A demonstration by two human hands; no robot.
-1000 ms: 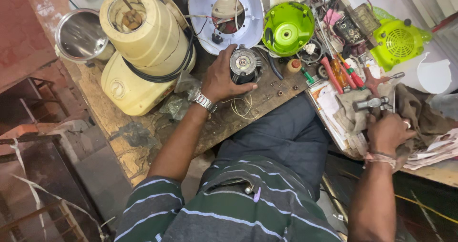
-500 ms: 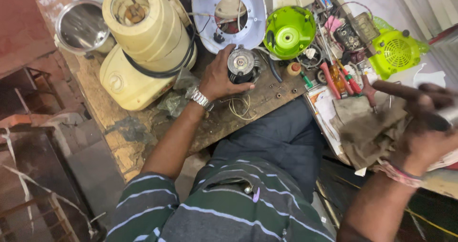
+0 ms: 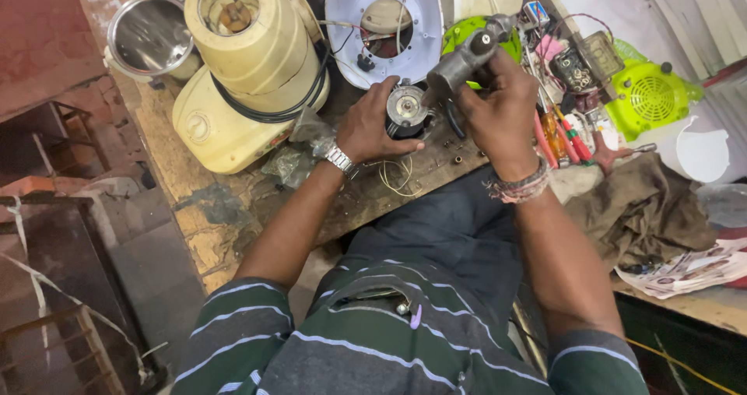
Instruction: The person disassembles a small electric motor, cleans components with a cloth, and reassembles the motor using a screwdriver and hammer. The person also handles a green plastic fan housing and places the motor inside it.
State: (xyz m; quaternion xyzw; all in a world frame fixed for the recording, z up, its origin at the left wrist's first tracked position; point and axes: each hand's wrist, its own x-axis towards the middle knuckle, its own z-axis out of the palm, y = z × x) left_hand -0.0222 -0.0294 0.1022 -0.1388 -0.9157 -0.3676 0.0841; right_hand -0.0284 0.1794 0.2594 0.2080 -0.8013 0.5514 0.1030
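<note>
On bench, round dark motor [image 3: 408, 108], shiny centre, left hand [image 3: 376, 124] gripping.

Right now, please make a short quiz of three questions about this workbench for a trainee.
1. True or false: the left hand rests on the small round motor.
2. What does the right hand hold? A) a grey metal tool B) a red screwdriver C) a rag
3. Name the wrist that wears the metal watch.

Key: 1 true. 2 A, the grey metal tool, raised just above the motor. 3 the left.
</note>
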